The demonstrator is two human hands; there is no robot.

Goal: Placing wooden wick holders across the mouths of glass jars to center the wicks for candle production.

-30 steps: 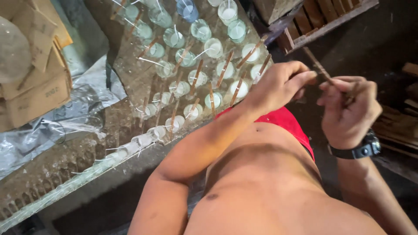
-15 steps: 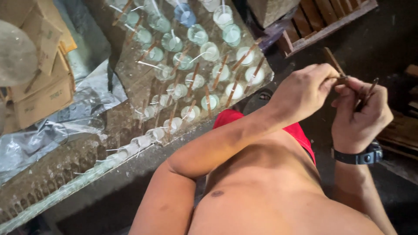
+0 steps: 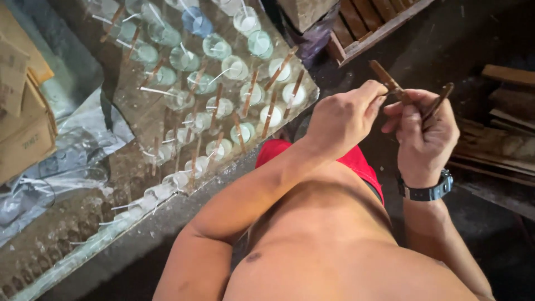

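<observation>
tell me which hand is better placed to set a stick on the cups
Left, probably: the left hand pinches a wooden stick and sits nearer the cups; the right hand, holding another stick, is farther away.

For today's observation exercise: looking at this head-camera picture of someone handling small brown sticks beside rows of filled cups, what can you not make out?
- How the sticks join: the left hand and right hand cover their lower ends.
- How many cups there are: the top edge cuts the rows off.
- The cups at the bench's near end: too dim and blurred.
- The cardboard boxes: cut by the left edge.
</observation>
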